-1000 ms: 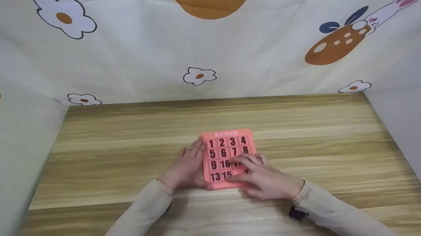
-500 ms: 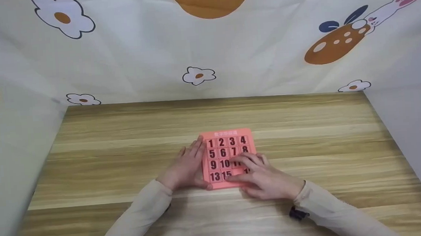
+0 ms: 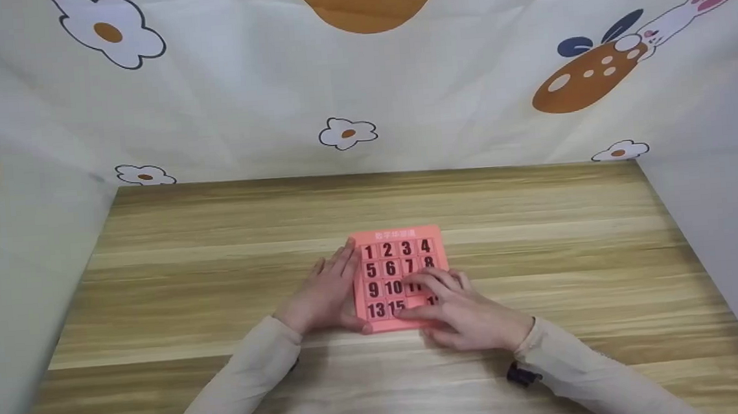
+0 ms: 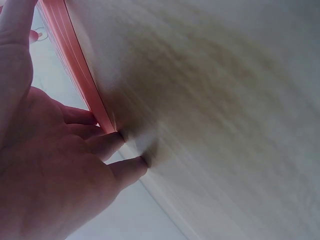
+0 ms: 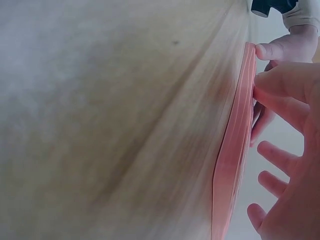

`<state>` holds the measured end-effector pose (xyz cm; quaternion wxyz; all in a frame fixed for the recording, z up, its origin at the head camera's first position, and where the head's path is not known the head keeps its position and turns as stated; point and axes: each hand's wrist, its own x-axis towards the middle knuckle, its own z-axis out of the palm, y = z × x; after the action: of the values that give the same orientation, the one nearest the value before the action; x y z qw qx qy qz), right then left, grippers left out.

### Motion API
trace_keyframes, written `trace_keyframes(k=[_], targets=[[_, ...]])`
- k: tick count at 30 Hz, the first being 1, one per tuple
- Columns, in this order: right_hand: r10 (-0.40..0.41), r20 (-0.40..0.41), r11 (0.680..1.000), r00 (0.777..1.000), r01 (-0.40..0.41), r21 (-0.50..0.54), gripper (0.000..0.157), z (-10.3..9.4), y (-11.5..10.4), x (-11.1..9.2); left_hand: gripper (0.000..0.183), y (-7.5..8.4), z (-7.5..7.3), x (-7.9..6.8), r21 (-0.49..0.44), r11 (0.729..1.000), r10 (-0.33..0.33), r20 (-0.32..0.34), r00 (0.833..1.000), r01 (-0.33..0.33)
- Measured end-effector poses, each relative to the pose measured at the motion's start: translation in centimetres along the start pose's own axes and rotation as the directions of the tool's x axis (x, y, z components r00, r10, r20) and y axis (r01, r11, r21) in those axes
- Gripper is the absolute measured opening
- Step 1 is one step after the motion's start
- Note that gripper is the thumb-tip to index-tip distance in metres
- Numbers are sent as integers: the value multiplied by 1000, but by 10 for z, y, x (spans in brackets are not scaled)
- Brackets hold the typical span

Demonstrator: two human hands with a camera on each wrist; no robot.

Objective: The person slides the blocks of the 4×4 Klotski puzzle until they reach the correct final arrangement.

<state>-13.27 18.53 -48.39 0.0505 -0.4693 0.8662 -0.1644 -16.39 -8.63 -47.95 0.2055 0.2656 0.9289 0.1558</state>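
A pink number slide puzzle (image 3: 404,325) lies flat on the table, its black-numbered tiles in rows. Its top rows read 1 to 4 and 5 to 8; 9, 10, 13 and 15 show lower down. A gap is visible right of the 15 tile (image 3: 396,308). My left hand (image 3: 326,296) rests along the puzzle's left side, thumb at the near corner, fingers fairly straight against the edge (image 4: 85,75). Over the lower right tiles is my right hand (image 3: 470,310); its thumb touches the 15 tile and its index finger reaches the 11 tile (image 3: 414,286). These fingers partly hide the lower right tiles.
The wood-grain table (image 3: 216,243) extends around the puzzle. A pale cloth wall (image 3: 256,85) printed with flowers and a rabbit rises behind it, with plain side walls left and right. A dark strap piece (image 3: 523,374) hangs at the right wrist.
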Motion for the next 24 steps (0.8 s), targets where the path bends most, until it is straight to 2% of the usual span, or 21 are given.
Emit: trace_keyframes(k=[6,14,24], targets=[[-16,-17,1000,1000,15,-10,41,-1,0,-2,132,-1,1,0,-1,1000,-9,6,1000,9],[-20,-115,999,993,16,-37,28,-8,5,-14,132,-1,0,-2,-4,1000,-19,6,1000,19],[-36,-144,998,989,28,-59,29,-2,6,-11,133,-1,1,0,2,1000,-5,4,1000,5]])
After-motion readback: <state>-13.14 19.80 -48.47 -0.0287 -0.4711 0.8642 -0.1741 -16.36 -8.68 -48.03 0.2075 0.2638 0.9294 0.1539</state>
